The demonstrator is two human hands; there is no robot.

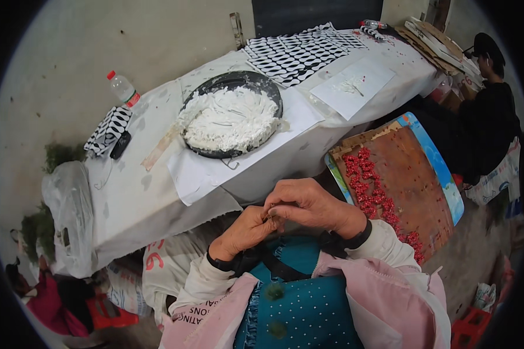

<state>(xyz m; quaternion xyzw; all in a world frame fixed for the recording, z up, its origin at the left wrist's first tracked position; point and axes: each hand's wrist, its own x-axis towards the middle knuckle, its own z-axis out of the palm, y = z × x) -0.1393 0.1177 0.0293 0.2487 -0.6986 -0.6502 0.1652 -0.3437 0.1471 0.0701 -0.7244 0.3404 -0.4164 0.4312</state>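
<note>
In front of my lap, my left hand [245, 231] and my right hand [308, 203] meet with fingers closed and tips pinched together. Something small and thin may be between them, but the fingers hide what it is. Just beyond, on the white-covered table [128, 215], a round black tray [276, 96] is heaped with a white, fluffy, paste-like mass [230, 119]. To the right of my hands, a brown board [413, 180] carries rows of red berry clusters [370, 186] along its near-left side. Neither hand touches the tray or the board.
A paper sheet [355, 87] with a small whitish sprig lies beyond the tray, near black-and-white patterned cloth [303, 52]. At left are a red-capped bottle [124, 88], a black phone-like object [120, 145] and a plastic bag [70, 203]. A person in black [489, 122] sits at right.
</note>
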